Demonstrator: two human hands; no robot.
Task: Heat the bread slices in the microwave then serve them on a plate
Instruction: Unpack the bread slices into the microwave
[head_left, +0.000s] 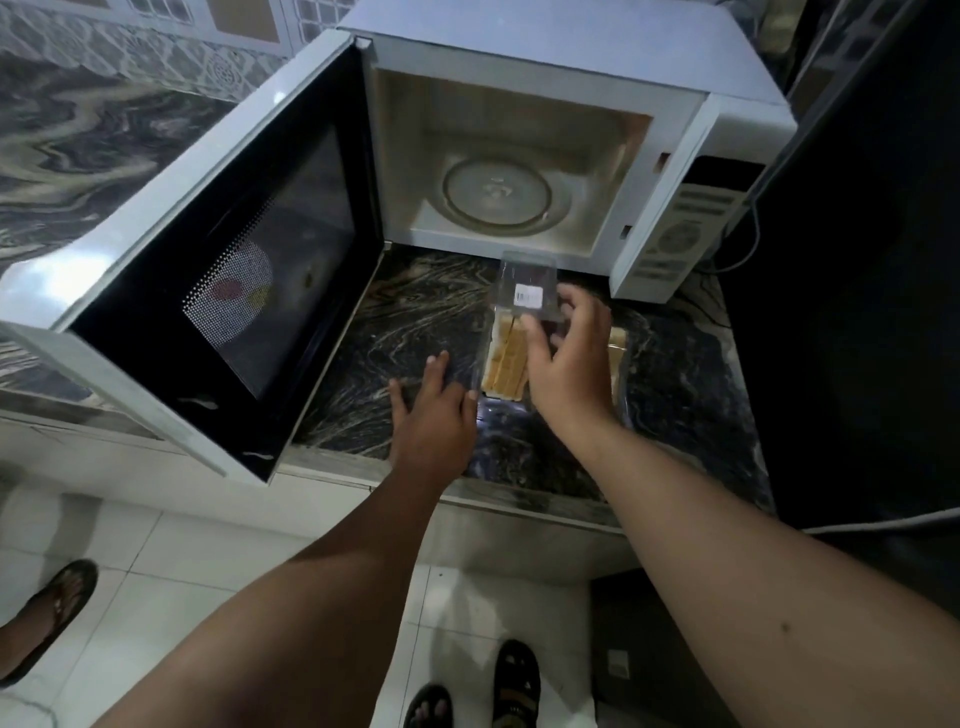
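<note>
The bread slices (506, 358) are sitting on edge in a clear plastic container (524, 332) on the dark marbled counter (395, 332), right in front of the open microwave (545, 130). Nearest to you, your sandalled feet (514, 686) are standing on pale floor tiles (156, 545), and another sandalled foot (47, 618) is showing at the lower left edge. Your left hand (434, 410) is lying open on the counter, fingers straight, its fingertips touching the container's left side. Your right hand (571, 358) is reaching over the container, its fingers curling around the raised clear lid (527, 286), which is bearing a small white label (528, 296). Beyond them, the microwave door (234, 291) is swinging wide to the left, and the glass turntable (496, 192) is lying bare inside the cavity. The control panel (680, 228) is sitting on the microwave's right side.
</note>
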